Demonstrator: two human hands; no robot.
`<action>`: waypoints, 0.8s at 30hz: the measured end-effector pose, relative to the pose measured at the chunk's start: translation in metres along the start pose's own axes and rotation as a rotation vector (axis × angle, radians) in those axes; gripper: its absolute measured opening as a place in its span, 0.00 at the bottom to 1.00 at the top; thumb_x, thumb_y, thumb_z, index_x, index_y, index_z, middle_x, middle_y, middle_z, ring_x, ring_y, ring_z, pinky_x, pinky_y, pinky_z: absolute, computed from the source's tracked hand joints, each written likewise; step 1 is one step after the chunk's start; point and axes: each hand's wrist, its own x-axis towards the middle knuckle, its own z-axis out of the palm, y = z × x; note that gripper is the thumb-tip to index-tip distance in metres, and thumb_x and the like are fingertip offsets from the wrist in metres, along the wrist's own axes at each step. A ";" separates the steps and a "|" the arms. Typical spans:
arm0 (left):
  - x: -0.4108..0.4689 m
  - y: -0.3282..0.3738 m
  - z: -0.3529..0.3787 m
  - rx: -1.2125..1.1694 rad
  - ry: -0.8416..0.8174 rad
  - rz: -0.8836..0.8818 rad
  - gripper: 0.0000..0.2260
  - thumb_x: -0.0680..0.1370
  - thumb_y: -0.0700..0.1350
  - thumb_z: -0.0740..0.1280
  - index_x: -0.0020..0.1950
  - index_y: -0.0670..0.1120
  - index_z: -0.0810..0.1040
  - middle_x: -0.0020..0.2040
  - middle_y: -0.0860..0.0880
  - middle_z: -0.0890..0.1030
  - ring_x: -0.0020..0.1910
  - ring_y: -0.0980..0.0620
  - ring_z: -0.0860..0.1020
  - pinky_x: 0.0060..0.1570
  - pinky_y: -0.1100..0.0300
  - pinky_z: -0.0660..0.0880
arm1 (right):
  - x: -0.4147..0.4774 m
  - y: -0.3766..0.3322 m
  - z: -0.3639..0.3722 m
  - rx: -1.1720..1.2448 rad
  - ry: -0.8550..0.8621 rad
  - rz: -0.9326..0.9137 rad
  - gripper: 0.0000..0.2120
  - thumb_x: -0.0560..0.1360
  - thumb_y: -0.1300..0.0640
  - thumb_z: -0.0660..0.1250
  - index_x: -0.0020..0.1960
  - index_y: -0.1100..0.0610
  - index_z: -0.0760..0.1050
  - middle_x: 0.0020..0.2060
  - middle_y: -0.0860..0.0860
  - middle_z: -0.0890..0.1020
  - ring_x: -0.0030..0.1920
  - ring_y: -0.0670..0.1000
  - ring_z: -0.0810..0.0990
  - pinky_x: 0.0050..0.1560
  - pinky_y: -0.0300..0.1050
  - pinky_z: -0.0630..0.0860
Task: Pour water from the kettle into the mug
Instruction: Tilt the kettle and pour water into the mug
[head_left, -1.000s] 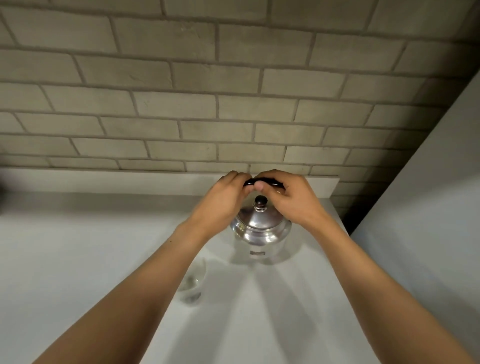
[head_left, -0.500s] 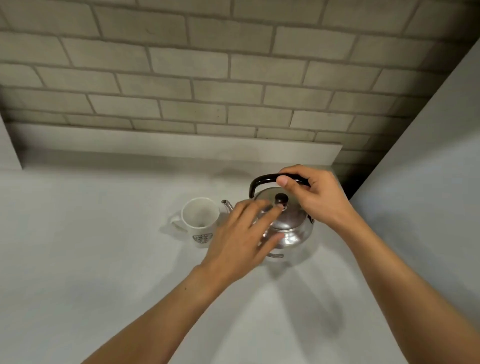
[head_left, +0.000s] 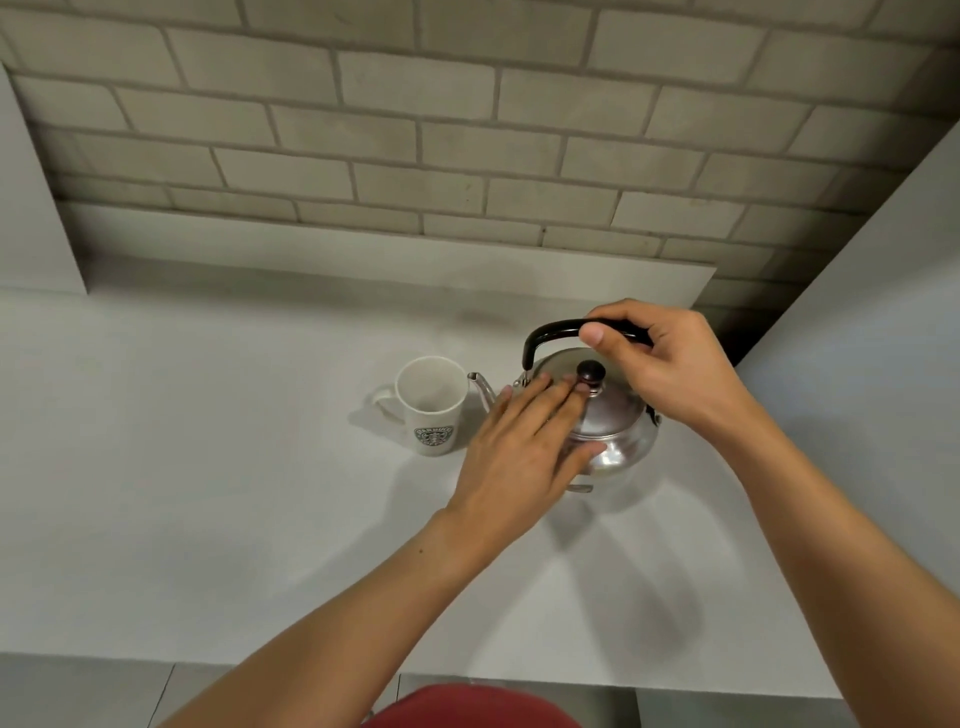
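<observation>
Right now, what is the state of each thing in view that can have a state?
Kettle: upright on the counter, lid on, not pouring.
Mug: upright, looks empty, left of the spout.
Right hand: closed around the handle.
Left hand: open, fingers flat on the lid.
</observation>
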 end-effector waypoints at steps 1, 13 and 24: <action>0.000 0.001 0.000 -0.035 0.003 -0.024 0.25 0.83 0.53 0.65 0.75 0.39 0.75 0.74 0.41 0.78 0.76 0.40 0.73 0.71 0.39 0.72 | 0.002 -0.003 -0.001 -0.015 -0.004 -0.010 0.08 0.81 0.48 0.71 0.54 0.49 0.86 0.46 0.41 0.88 0.49 0.42 0.85 0.51 0.40 0.80; 0.015 0.005 -0.004 -0.297 0.121 -0.199 0.25 0.83 0.47 0.70 0.77 0.38 0.71 0.79 0.41 0.71 0.81 0.45 0.66 0.76 0.70 0.54 | 0.043 -0.040 -0.007 -0.265 -0.136 -0.141 0.12 0.81 0.44 0.69 0.58 0.47 0.86 0.47 0.43 0.88 0.48 0.47 0.85 0.51 0.49 0.81; 0.020 -0.003 0.010 -0.454 0.188 -0.303 0.25 0.85 0.47 0.67 0.79 0.39 0.67 0.81 0.43 0.67 0.83 0.50 0.60 0.80 0.57 0.59 | 0.073 -0.060 0.005 -0.422 -0.262 -0.255 0.13 0.80 0.43 0.69 0.58 0.49 0.86 0.36 0.37 0.83 0.36 0.39 0.78 0.42 0.37 0.72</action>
